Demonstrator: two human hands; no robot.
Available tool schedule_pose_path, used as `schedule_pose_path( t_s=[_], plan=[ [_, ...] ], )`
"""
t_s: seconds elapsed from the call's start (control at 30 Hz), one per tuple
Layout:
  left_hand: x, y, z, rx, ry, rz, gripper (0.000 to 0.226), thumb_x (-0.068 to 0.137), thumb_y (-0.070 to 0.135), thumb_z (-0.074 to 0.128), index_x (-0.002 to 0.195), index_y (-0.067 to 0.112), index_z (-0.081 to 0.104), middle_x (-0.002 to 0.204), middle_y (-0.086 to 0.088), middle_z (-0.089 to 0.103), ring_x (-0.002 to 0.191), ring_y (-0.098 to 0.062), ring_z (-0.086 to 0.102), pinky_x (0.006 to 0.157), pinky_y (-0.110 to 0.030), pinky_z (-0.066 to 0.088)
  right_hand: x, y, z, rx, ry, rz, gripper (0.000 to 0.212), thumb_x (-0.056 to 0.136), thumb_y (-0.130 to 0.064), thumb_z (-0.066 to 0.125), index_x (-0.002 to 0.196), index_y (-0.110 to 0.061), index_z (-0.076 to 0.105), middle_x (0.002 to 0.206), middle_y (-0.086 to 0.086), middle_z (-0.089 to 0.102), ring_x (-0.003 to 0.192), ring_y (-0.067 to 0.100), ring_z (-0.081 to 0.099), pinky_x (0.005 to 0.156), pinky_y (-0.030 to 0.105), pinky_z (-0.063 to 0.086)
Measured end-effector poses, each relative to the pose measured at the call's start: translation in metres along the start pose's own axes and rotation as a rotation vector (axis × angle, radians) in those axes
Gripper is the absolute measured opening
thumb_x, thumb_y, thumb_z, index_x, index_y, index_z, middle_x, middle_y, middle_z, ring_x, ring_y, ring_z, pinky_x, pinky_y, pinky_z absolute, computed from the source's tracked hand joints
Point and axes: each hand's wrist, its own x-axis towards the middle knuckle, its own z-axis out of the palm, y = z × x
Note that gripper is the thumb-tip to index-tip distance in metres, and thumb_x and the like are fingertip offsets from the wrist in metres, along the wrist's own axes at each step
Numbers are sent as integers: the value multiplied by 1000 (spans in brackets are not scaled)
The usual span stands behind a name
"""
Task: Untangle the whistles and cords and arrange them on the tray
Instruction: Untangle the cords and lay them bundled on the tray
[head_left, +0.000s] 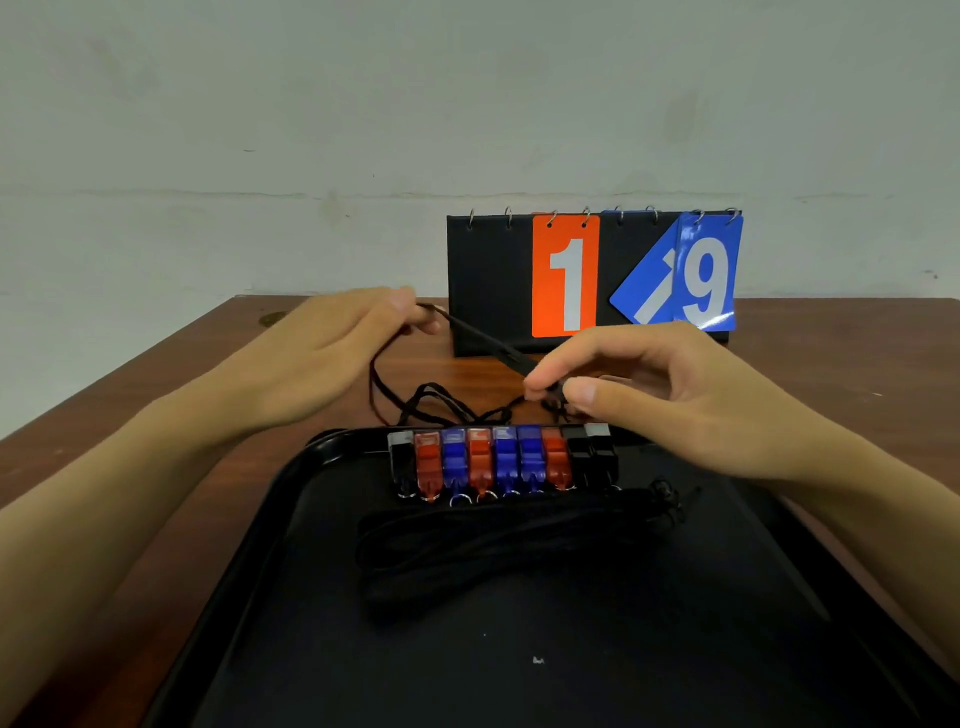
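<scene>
1. A black tray (311, 519) filled the lower centre of the frame, its near edge cut off at the bottom; bare tray floor lay open below the cord bundle.
2. Nine whistles (501, 460) stood side by side in a row against the tray's far rim, in black, red and blue.
3. A bundle of black cords (498, 545) lay on the tray just below the row, touching the whistles' rings.
4. A loose black cord (441, 405) lay tangled on the table (130, 415) just beyond the tray's far rim, in the centre of the frame.
5. The left hand (332, 343), centre left, pinched one end of that cord, lifted off the table.
6. The right hand (649, 395), centre right, pinched the cord between thumb and forefinger above the rim; what sat at its fingertips was too dark to make out.
7. The brown wooden table ran back to a pale wall (363, 130).
8. A flip scoreboard (488, 280) stood at the table's far edge, upper right of centre, showing an orange 1 and a blue 9, with one blue card hanging askew.
</scene>
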Motion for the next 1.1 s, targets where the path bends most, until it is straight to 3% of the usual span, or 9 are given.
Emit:
schedule_pose_path(
  t_s=[0.1,0.27,0.4,0.5,0.63,0.73,0.93,1.0,1.1],
  plan=[
    [3,-10,-6,-82,58,-137,54,103,63,16,104,52,69,116,33,62,110,18,53,98,-19,33,1,3,-1,39,21,2,18,96,-23,60,107,-19,73,104,-3,76,105,14,72,91,25,56],
    [8,-26,-13,-152,122,-237,63,101,69,15,115,45,71,133,25,61,109,-9,66,95,-31,35,3,9,-4,26,32,27,16,99,-11,59,107,-18,71,95,-1,74,93,13,73,86,23,57],
    [11,-37,-16,-212,148,-281,66,100,73,18,121,40,71,131,27,64,113,-9,66,110,-39,41,3,11,-7,37,64,41,17,100,-6,58,104,-19,69,90,2,71,85,13,71,84,27,58],
    [15,-42,-16,-302,171,-287,55,104,64,22,116,38,69,128,20,68,118,-2,64,111,-42,46,4,12,-8,44,87,58,23,100,-4,57,117,-19,64,89,4,72,83,15,72,83,28,59],
    [19,-40,-16,-461,189,-312,52,100,69,28,121,42,67,146,18,56,123,-14,64,112,-50,44,6,14,-6,-41,50,142,35,100,-7,58,131,-23,61,91,1,74,85,13,74,83,29,61],
    [20,-32,-19,-621,262,-317,52,108,53,29,144,24,52,149,14,52,125,-22,63,105,-48,51,7,13,-7,-105,40,202,26,101,-9,58,115,-27,70,93,-2,76,87,10,75,87,30,61],
    [13,-24,-29,-960,264,-286,49,108,47,36,146,20,52,141,2,64,121,-30,68,95,-46,60,7,10,-7,-99,38,166,18,99,-18,62,96,-33,70,94,-3,76,87,10,73,87,30,61],
    [11,-13,-27,-1053,208,-243,50,109,43,34,147,14,51,141,0,65,122,-30,67,89,-40,62,6,10,-7,-123,1,145,12,98,-22,62,99,-31,70,102,-10,75,99,7,72,94,33,59],
    [7,8,-21,-1164,109,-155,51,110,39,30,149,12,47,145,-1,62,127,-32,64,95,-43,59,6,11,-5,-132,-21,95,12,96,-24,63,102,-30,72,126,-14,67,116,5,66,102,36,55]
  ],
)
